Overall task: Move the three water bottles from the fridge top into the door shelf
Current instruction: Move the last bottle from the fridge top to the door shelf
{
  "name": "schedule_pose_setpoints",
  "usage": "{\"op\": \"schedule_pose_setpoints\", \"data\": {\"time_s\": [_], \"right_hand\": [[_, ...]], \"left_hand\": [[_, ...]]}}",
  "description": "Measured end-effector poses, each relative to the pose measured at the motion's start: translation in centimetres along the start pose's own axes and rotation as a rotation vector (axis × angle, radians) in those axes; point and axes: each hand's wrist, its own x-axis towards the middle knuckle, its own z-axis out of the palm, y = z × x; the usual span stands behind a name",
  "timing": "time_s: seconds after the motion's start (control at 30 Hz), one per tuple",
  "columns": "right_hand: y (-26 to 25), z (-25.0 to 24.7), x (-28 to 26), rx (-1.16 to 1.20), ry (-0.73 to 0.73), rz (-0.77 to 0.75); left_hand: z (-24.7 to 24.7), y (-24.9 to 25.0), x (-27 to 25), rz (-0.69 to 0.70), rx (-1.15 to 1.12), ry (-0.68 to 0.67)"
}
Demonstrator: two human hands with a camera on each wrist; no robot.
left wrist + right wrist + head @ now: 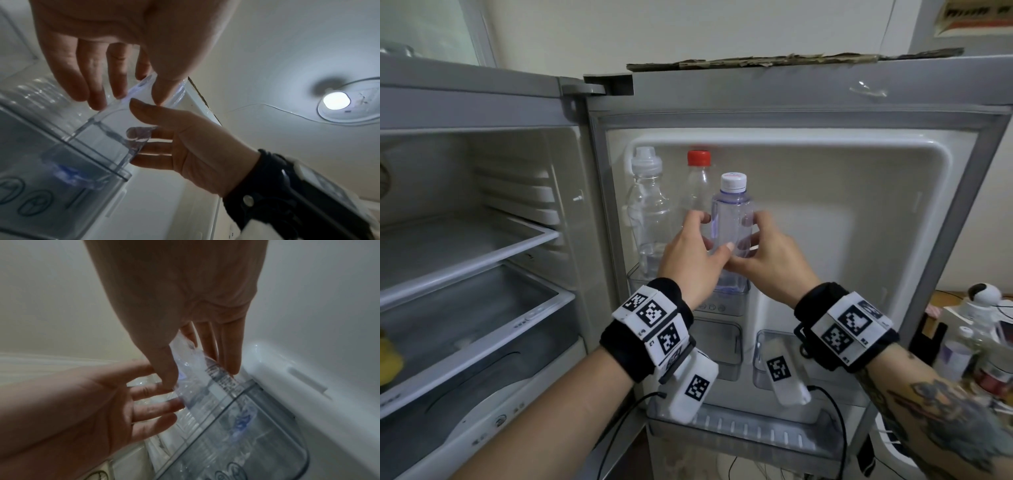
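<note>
**White-capped bottle at the shelf's right end**

The white-capped bottle (732, 212) stands upright in the door shelf (717, 307), close to its right end wall and just beside the red-capped bottle (698, 178). The clear-capped bottle (647, 205) fills the left end. The left grip (688, 260) and right grip (774, 260) each clasp the white-capped bottle's body between thumb and fingers, thumbs meeting in front. Bare door liner (859, 222) lies open to the right.

A glass shelf (482, 253) lies level on the left, with a clear drawer (493, 308) just below it. Something yellow (388, 359) shows at the far left edge, too cut off to tell what. A ragged cardboard strip (774, 60) runs along the top, a scrap of clear tape (868, 89) below it. At right, a counter (945, 298) carries a round white camera (984, 294) and crowded jars (959, 349). A lit ceiling lamp (337, 100) glows overhead.
</note>
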Motion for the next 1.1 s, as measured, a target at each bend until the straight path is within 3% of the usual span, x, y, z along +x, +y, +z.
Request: {"op": "schedule_pose_setpoints", "data": {"time_s": [0.43, 0.67, 1.1], "right_hand": [[0.2, -0.3, 0.5, -0.044, -0.041, 0.041], [0.5, -0.4, 0.8, -0.075, -0.182, 0.104], [1.5, 2.1, -1.0, 0.002, 0.067, 0.151]], "left_hand": [[0.7, -0.5, -0.1, 0.045, 0.073, 0.057], [1.0, -1.5, 0.1, -0.001, 0.086, -0.009], [1.9, -3.4, -0.5, 0.009, 0.054, 0.024]]}}
